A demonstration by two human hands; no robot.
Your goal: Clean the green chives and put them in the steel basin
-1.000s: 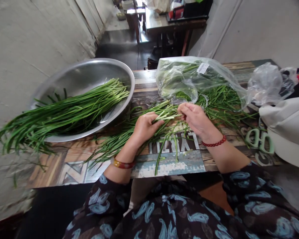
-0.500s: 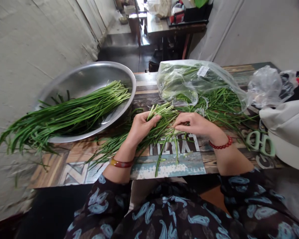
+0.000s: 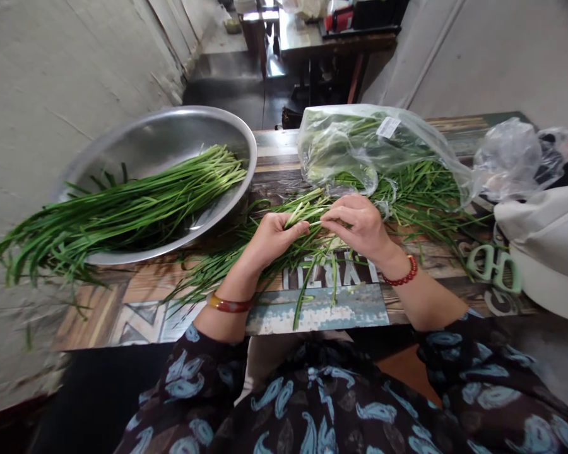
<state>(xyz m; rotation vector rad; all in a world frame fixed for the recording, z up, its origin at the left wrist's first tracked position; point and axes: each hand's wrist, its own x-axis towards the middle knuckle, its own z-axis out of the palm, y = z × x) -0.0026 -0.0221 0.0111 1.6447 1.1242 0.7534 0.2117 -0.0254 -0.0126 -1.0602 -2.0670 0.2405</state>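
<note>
My left hand (image 3: 277, 238) is closed around a small bunch of garlic chives (image 3: 303, 212), pale stem ends pointing right past the thumb. My right hand (image 3: 357, 224) pinches the pale end of one stalk just right of it. Beneath both hands, loose chives (image 3: 227, 268) spread across the patterned tabletop (image 3: 317, 315), with short trimmings near the printed letters. To the left, a wide steel basin (image 3: 239, 208) holds a thick bundle of chives (image 3: 137, 208), leaf tips hanging over its rim. Behind my right hand, more chives lie partly inside a clear plastic bag (image 3: 341, 135).
On the right are green-handled scissors (image 3: 495, 268), a white cap (image 3: 549, 252) and a crumpled plastic bag (image 3: 508, 157). A wall (image 3: 38, 94) stands close by the basin. Another table (image 3: 303, 38) stands farther back.
My right hand has moved left and slightly up to the stem ends, and now pinches a stalk there. My left hand keeps its bunch nearly in place. The view has shifted slightly.
</note>
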